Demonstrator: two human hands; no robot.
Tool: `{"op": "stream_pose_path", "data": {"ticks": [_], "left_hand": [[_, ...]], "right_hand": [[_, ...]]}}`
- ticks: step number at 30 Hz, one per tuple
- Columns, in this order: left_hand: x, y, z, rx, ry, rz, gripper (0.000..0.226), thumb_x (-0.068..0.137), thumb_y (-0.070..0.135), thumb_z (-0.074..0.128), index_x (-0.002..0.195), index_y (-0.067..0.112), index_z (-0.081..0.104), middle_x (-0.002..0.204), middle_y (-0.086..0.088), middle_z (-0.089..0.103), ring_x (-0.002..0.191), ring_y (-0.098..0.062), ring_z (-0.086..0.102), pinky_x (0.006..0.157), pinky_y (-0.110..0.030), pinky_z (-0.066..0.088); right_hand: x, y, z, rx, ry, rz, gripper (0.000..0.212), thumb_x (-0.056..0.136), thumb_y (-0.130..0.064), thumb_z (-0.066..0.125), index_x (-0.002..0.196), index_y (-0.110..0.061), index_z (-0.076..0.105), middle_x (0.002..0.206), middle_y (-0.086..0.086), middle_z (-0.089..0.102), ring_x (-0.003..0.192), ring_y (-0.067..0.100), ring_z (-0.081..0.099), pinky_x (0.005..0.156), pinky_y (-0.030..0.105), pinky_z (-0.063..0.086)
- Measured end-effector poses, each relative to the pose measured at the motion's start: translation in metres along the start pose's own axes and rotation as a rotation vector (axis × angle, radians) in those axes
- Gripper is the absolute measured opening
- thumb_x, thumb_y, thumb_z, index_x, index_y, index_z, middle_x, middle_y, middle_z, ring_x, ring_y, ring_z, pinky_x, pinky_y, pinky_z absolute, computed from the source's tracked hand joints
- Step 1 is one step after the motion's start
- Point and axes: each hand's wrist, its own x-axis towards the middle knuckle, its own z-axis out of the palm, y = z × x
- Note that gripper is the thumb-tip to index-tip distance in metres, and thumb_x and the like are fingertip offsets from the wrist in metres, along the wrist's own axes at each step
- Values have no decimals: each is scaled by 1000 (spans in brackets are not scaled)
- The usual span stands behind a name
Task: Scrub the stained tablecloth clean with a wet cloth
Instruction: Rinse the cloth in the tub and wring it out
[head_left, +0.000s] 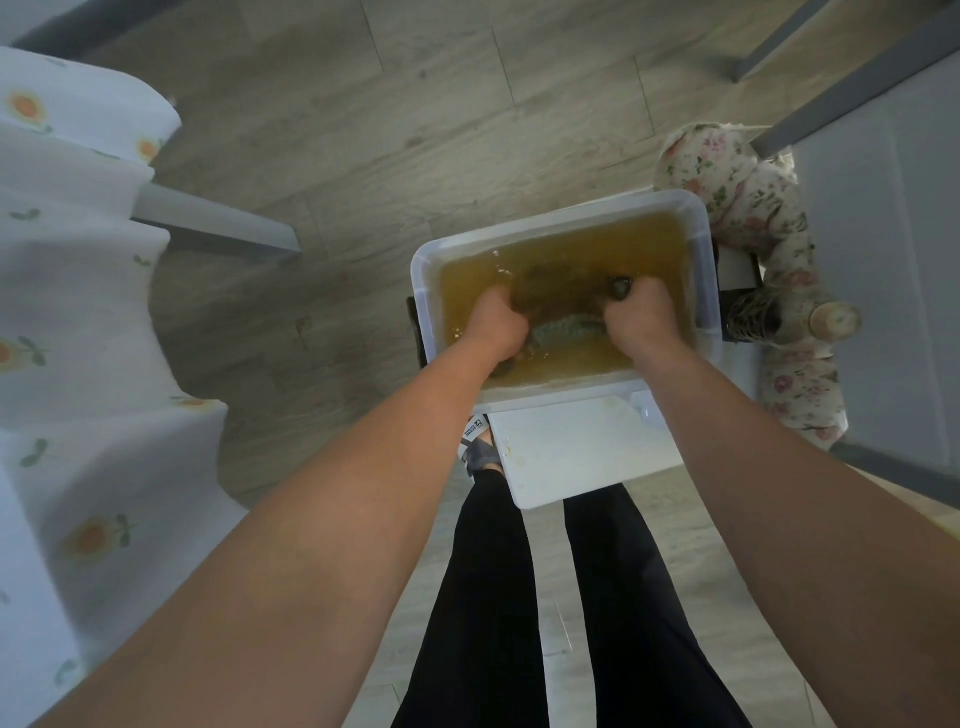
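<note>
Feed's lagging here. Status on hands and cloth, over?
Gripping cloth: left hand, right hand, in tub of brown water. Off left, tablecloth hangs untouched. Nothing in the way.

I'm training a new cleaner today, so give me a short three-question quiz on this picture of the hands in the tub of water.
1. True or false: the left-hand grip and the right-hand grip both hold the cloth down in the tub.
2. The water in the tub looks: A clear, B brownish-yellow, C blue.
3. Fill in: the sunflower-print tablecloth hangs on the person's ____ side.
Key: 1 true; 2 B; 3 left.
</note>
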Motion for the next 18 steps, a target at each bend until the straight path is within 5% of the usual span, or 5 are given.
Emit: {"op": "stream_pose_path", "data": {"ticks": [6, 9, 12, 15, 18], "left_hand": [[-6, -1, -5, 81, -11, -7, 36, 101, 49, 60, 87, 17, 59, 78, -4, 63, 72, -23, 64, 56, -29, 46], [-9, -3, -5, -128, -116, 15, 49, 92, 41, 75, 130, 19, 54, 122, -1, 66, 113, -23, 62, 90, -39, 56], [-12, -7, -3, 35, -83, 138, 83, 83, 37, 84, 149, 21, 37, 145, -5, 57, 129, -24, 56, 110, -44, 48], [-14, -9, 2, 207, 1, 171, 56, 93, 43, 73, 137, 17, 50, 131, -6, 64, 116, -25, 61, 98, -41, 52], [-12, -8, 2, 225, -6, 12, 20, 103, 37, 60, 106, 17, 62, 93, -3, 65, 90, -24, 63, 76, -34, 49]], "right_hand": [[-3, 1, 0, 38, 34, -26, 15, 96, -23, 58, 99, -9, 64, 82, 4, 59, 88, 28, 60, 65, 27, 41], [-4, 2, -1, 176, -39, -86, 53, 90, -49, 67, 131, -17, 56, 114, -4, 58, 104, 17, 53, 89, 34, 42], [-7, -2, 2, 134, -63, -214, 56, 93, -61, 57, 128, -18, 57, 118, -6, 59, 106, 13, 53, 91, 34, 42], [-4, -10, 3, 33, 2, -204, 38, 102, -46, 49, 97, -13, 64, 88, 0, 63, 89, 22, 61, 77, 33, 42], [1, -10, 0, -104, 47, -71, 17, 101, -17, 51, 95, -8, 63, 86, 6, 61, 90, 30, 62, 74, 36, 45]]}}
